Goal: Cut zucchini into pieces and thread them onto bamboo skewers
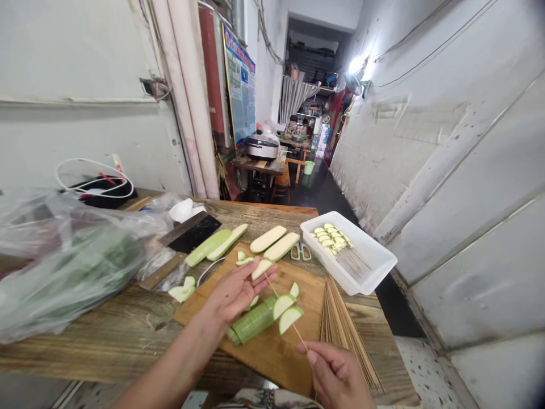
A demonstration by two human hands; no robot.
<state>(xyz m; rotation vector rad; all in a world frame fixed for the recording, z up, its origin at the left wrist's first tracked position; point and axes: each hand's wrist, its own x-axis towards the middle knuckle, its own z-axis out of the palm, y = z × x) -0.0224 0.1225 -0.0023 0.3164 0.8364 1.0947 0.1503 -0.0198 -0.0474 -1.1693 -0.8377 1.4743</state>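
My right hand [338, 372] pinches the lower end of a thin wooden skewer [299, 337]. Two half-moon slices of pale green squash [290, 319] are threaded on it. At the skewer's far tip, my left hand [238, 289] holds another squash slice [261, 269] between thumb and fingers. Below the hands, a row of cut squash slices [255, 321] lies on the wooden cutting board [272, 363]. Halved squash pieces [281, 246] rest at the board's far edge. A bundle of bare skewers [347, 335] lies along the board's right side.
A white plastic tray [374, 270] at the right holds finished squash skewers [334, 236]. Green-handled scissors [301, 251] lie beside it. A cleaver [191, 232], more squash halves [208, 247] and a plastic bag of greens [80, 267] occupy the left. A person [292, 126] sits far back.
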